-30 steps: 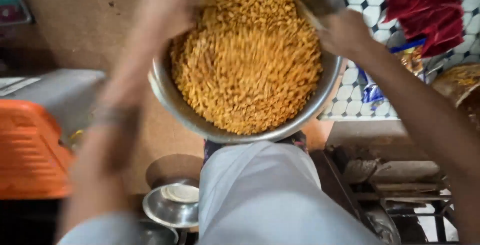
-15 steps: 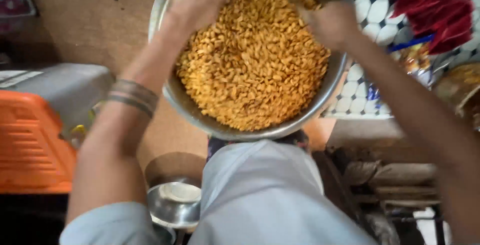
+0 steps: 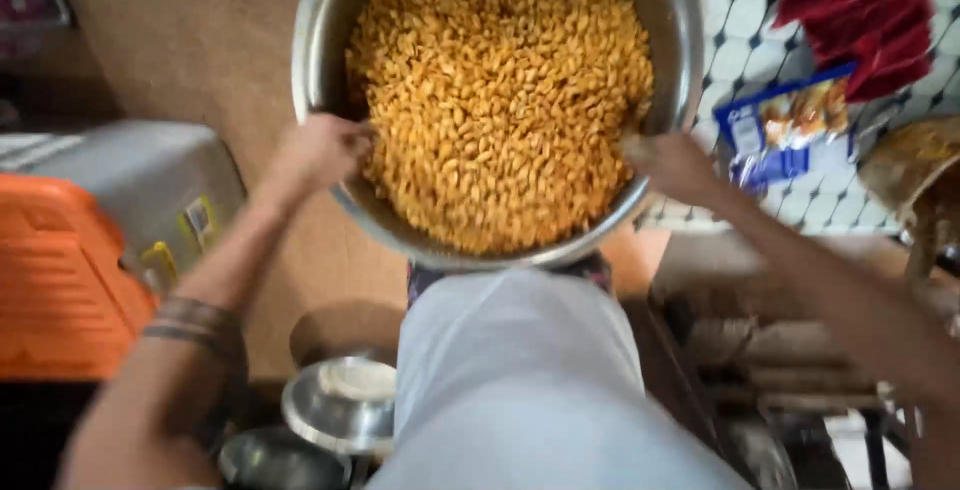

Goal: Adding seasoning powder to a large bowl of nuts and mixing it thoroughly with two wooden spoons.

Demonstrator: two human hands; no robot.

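- Two hands work inside one large steel bowl heaped with orange-yellow fried snack pieces.
- Left hand: at the bowl's near left rim, fingers curled into the snack; whether the grip is clamped on pieces, cannot tell.
- Right hand: at the near right rim, fingers dug into the heap; grip state hidden by blur.
- Bowl sits between the two grips, above the person's lap.
- Beyond the right grip: blue packet, red bag.
- Below the left grip: small steel dish, orange crate.
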